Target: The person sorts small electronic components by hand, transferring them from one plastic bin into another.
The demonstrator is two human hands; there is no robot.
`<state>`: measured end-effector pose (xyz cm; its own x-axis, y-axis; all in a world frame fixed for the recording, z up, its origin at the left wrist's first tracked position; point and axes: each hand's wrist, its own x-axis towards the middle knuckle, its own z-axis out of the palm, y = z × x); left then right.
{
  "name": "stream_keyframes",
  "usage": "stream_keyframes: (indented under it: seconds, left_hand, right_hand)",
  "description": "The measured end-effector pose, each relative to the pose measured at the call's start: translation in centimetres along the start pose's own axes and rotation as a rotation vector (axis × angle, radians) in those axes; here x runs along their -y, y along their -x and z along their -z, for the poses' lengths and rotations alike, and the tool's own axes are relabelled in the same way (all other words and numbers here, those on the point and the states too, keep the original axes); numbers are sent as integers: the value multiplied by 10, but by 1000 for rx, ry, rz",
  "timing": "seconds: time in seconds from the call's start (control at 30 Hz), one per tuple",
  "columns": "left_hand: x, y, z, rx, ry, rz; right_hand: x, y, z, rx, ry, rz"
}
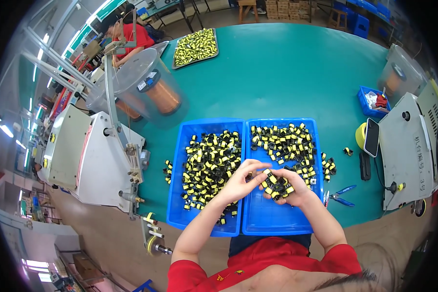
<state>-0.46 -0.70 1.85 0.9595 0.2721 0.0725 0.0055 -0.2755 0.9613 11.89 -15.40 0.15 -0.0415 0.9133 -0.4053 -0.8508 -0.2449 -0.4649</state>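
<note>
My right hand (297, 189) is cupped around several small black-and-yellow wound coils (277, 186), held above the right blue bin (277, 225). Close beside it, my left hand (242, 182) has thumb and forefinger apart, their tips by the held coils. Whether those tips touch a coil is hard to tell. Under my left wrist stands the left blue bin (176, 207), heaped with the same kind of coils (209, 160). In the right bin, coils (284, 141) lie mostly toward the far side and right edge.
A white winding machine (102, 160) and copper wire spools (163, 96) stand left. On the right are blue-handled pliers (344, 195), a phone (371, 137) and another machine (410, 151). A tray of yellow pieces (195, 47) lies far back, near a co-worker in red (131, 36).
</note>
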Motion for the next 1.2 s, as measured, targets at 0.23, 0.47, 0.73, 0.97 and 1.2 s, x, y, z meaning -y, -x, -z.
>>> stream_keyframes:
  seconds: [0.23, 0.47, 0.73, 0.97, 1.2]
  left_hand:
    - [7, 0, 0, -173, 278, 105]
    - [5, 1, 6, -53, 1116, 429]
    - [-2, -4, 7, -10, 1145, 493]
    - [-2, 1, -13, -119, 508, 168]
    - [-5, 1, -8, -105, 655, 319]
  right_hand:
    - [4, 2, -6, -84, -121, 158]
    - [4, 3, -9, -133, -153, 233]
    - [1, -1, -5, -116, -143, 290]
    - [-5, 0, -9, -96, -30, 287]
    - [-8, -1, -13, -160, 30, 347]
